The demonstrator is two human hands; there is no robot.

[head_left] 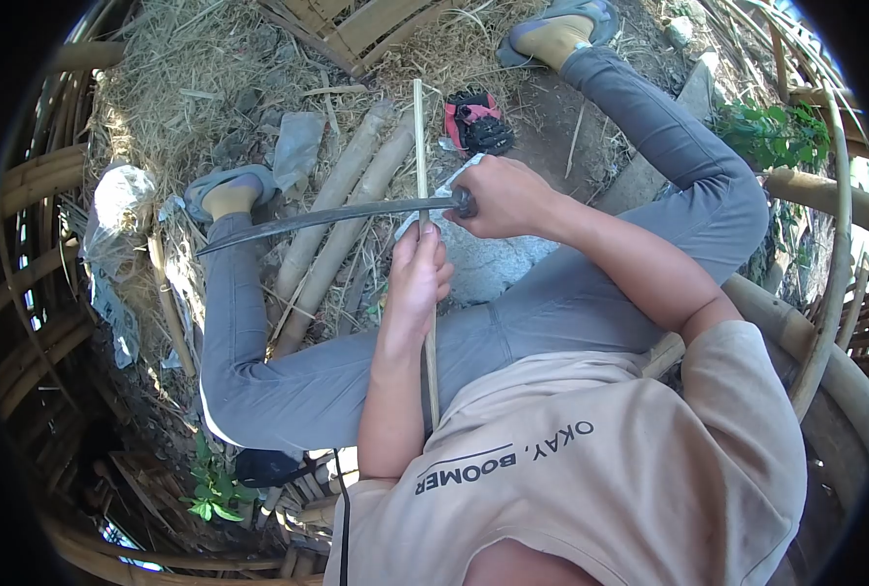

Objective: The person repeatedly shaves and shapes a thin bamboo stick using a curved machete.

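Observation:
My left hand [417, 275] is closed around a long, narrow bamboo strip [420, 146], which stretches from near my shirt out past my knees. In my right hand [506, 197] is the handle of a machete with a long, dark, slightly curved blade [327, 216]. The blade lies across the strip just beyond my left thumb, its tip pointing left over my shin. Something whitish shows by the fingers of both hands; I cannot make out what it is. A pale stone-like surface [483, 266] shows between my legs, below the hands.
Two bamboo poles [341, 181] lie on the straw-covered ground between my legs. A pink and black bundle [477, 123] rests beyond my hands. Plastic bags [122, 210] lie at the left. A slatted wooden piece [361, 29] is at the top, and curved bamboo [835, 254] runs along the right.

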